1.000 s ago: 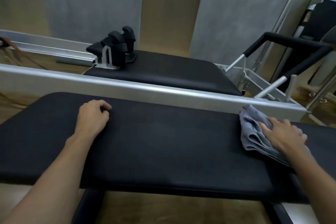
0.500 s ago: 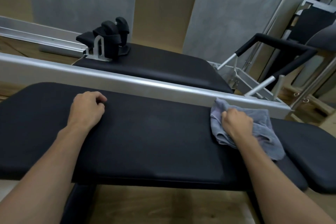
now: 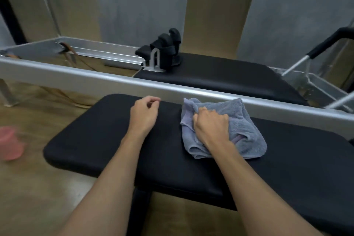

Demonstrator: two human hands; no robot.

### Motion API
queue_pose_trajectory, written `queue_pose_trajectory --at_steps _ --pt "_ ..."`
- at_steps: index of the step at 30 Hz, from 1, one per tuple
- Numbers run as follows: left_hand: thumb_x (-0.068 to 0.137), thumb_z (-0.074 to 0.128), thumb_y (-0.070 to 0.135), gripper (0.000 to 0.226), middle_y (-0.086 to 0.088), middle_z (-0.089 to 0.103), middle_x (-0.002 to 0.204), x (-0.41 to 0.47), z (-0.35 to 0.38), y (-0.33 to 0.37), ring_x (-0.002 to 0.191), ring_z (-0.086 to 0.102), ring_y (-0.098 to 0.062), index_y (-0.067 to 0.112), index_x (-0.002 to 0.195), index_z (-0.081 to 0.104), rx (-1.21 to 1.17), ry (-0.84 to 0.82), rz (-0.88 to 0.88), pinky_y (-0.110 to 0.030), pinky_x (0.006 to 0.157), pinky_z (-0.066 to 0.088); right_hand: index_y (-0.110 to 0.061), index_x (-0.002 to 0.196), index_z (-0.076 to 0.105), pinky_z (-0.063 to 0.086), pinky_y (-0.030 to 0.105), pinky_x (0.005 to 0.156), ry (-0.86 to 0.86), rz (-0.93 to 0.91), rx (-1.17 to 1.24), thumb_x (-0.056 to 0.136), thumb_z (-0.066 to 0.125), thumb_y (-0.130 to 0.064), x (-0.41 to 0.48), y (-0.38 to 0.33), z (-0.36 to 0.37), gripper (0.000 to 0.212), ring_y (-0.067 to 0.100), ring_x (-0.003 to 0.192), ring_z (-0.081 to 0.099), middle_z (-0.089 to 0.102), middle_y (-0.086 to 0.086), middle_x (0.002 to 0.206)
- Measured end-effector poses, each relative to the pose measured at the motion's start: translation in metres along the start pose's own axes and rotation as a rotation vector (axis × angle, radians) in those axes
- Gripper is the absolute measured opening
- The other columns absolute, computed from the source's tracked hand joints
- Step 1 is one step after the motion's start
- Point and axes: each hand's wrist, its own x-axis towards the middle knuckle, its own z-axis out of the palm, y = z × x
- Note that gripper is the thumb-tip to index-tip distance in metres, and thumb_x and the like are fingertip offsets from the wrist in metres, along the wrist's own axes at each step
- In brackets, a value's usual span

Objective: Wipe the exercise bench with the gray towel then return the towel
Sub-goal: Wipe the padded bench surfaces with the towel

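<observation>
1. The right hand (image 3: 210, 124) presses down on the gray towel (image 3: 241, 132), its fingers curled and bunching the cloth under the knuckles.
2. The towel lies crumpled on the black padded table (image 3: 107, 140), spreading mostly to the right of that hand and toward the far edge.
3. The left hand (image 3: 144, 115) rests on the pad just left of the towel, loosely curled and holding nothing.
4. Beyond both hands runs a silver frame rail (image 3: 115, 80), with a second black pad (image 3: 220, 74) behind it.
5. Far left of the left hand, a blurred pink object (image 3: 9, 142) sits on the wooden floor (image 3: 38, 188).
</observation>
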Motion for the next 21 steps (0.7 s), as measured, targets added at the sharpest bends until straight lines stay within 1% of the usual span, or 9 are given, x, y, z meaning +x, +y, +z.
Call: queue_pose_trajectory --at_steps 4,6,10,12,14,15,17,18,21 --pt "0.092 0.057 0.026 0.016 0.007 0.069 0.093 0.013 -0.019 -0.010 0.096 0.063 -0.012 0.021 0.098 0.071 -0.113 -0.022 -0.002 -0.021 0.078 0.043 -0.011 0.115 0.059 0.036 0.043 0.086 -0.004 -0.145 0.057 0.102 0.034 -0.023 0.017 -0.084 0.010 0.031 0.032 0.108 0.059 0.065 0.011 0.116" --pt "0.090 0.060 0.026 0.015 0.009 0.069 0.092 0.023 -0.036 -0.021 0.098 0.064 -0.012 0.024 0.101 0.070 -0.118 0.004 -0.017 -0.019 0.075 0.041 -0.012 0.117 0.058 0.037 0.044 0.087 -0.024 -0.199 0.064 0.101 0.036 -0.020 0.027 -0.121 0.016 0.029 0.032 0.112 0.058 0.064 0.010 0.117" --pt "0.093 0.056 0.030 0.039 -0.001 0.066 0.123 0.044 -0.073 -0.047 0.115 0.059 -0.016 0.019 0.130 0.058 -0.019 0.079 -0.027 -0.022 0.086 0.039 -0.016 0.117 0.057 0.034 0.045 0.088 -0.066 -0.281 0.130 0.098 0.039 -0.020 0.050 -0.182 0.024 0.026 0.032 0.115 0.057 0.063 0.006 0.120" --pt "0.096 0.051 0.026 0.039 -0.005 0.060 0.133 0.054 -0.089 -0.056 0.123 0.054 -0.019 0.019 0.134 0.053 0.018 0.113 -0.013 -0.021 0.091 0.037 -0.017 0.117 0.057 0.034 0.046 0.090 -0.086 -0.312 0.153 0.098 0.040 -0.020 0.060 -0.208 0.029 0.026 0.032 0.117 0.056 0.064 0.005 0.121" --pt "0.097 0.050 0.021 0.034 -0.008 0.056 0.138 0.065 -0.102 -0.061 0.128 0.050 -0.021 0.021 0.131 0.052 0.077 0.142 0.006 -0.022 0.095 0.035 -0.020 0.120 0.055 0.034 0.047 0.092 -0.084 -0.339 0.187 0.097 0.041 -0.023 0.068 -0.228 0.034 0.027 0.032 0.119 0.056 0.065 0.004 0.120" --pt "0.097 0.050 0.021 0.037 -0.008 0.054 0.141 0.069 -0.107 -0.062 0.131 0.048 -0.020 0.018 0.133 0.053 0.109 0.157 0.025 -0.022 0.099 0.033 -0.021 0.122 0.054 0.033 0.047 0.092 -0.075 -0.358 0.202 0.096 0.042 -0.024 0.070 -0.236 0.036 0.029 0.032 0.118 0.056 0.065 0.003 0.118" --pt "0.095 0.054 0.023 0.039 -0.007 0.057 0.138 0.077 -0.115 -0.063 0.130 0.049 -0.019 0.011 0.132 0.058 0.154 0.159 0.079 -0.023 0.105 0.031 -0.023 0.123 0.055 0.034 0.047 0.093 -0.074 -0.395 0.210 0.096 0.044 -0.025 0.074 -0.246 0.038 0.029 0.032 0.115 0.057 0.066 0.004 0.115" --pt "0.094 0.056 0.024 0.035 -0.006 0.063 0.131 0.079 -0.118 -0.064 0.126 0.053 -0.019 0.011 0.125 0.063 0.167 0.149 0.100 -0.025 0.104 0.035 -0.021 0.123 0.056 0.034 0.046 0.094 -0.072 -0.410 0.203 0.096 0.044 -0.025 0.074 -0.249 0.039 0.030 0.032 0.114 0.057 0.066 0.005 0.115" --pt "0.091 0.058 0.024 0.024 -0.004 0.073 0.110 0.082 -0.126 -0.063 0.109 0.063 -0.016 0.014 0.107 0.074 0.218 0.087 0.109 -0.021 0.091 0.043 -0.018 0.121 0.059 0.036 0.044 0.091 -0.027 -0.474 0.197 0.095 0.047 -0.028 0.069 -0.249 0.039 0.031 0.032 0.113 0.058 0.067 0.008 0.115"
